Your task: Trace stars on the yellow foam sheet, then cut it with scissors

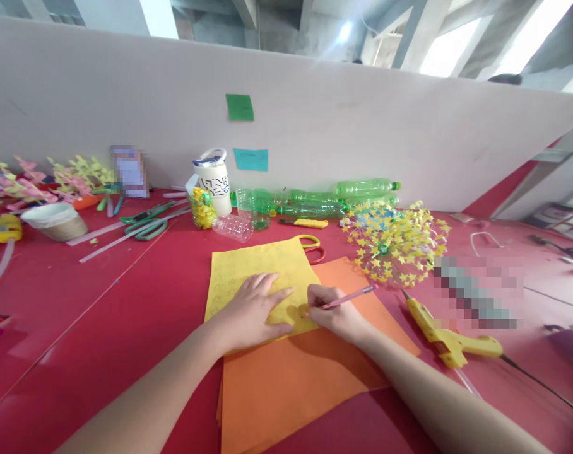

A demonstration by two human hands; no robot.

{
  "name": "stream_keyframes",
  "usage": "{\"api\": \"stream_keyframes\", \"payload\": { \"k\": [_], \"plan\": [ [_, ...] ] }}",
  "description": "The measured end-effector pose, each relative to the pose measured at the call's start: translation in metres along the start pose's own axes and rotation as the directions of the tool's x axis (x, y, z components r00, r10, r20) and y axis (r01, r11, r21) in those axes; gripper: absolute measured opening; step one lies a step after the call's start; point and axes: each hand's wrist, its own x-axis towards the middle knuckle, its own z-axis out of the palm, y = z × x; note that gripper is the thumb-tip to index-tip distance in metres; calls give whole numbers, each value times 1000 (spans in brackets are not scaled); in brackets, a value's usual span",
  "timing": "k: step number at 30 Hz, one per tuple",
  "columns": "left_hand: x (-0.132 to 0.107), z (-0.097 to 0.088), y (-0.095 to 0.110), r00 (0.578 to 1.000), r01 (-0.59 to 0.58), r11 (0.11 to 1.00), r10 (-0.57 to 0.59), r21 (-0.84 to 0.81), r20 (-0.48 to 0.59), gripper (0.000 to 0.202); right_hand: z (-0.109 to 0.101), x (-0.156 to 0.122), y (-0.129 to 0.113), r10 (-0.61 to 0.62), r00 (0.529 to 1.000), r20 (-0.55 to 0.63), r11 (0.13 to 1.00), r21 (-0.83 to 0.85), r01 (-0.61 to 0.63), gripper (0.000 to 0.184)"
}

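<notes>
A yellow sheet of paper [258, 260] lies on top of orange paper [286, 384] in front of me, with faint star outlines drawn along its left part. My left hand [251, 309] rests flat on the yellow sheet, fingers spread. In my right hand [331, 309] is a pink pencil [350, 296], its eraser end pointing up to the right. The pencil's tip is at the yellow sheet's lower right part. Scissors with yellow and red handles [317, 254] stick out from behind the sheet's top right corner.
A yellow glue gun [450, 337] lies at the right, below a bunch of yellow paper stars [395, 246]. Green plastic bottles [319, 208], a yellow cutter knife [310, 223] and a white tumbler [215, 183] line the back. Green-handled scissors [147, 228] and a white cup [57, 221] are left.
</notes>
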Motion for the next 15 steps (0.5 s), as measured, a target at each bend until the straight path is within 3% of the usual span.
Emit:
{"api": "stream_keyframes", "payload": {
  "k": [15],
  "plan": [
    [-1, 0, 1, 1000, -11, 1000, 11, -9, -14, 62, 4, -3, 4, -29, 1000, 11, 1000, -11, 29, 14]
  ]
}}
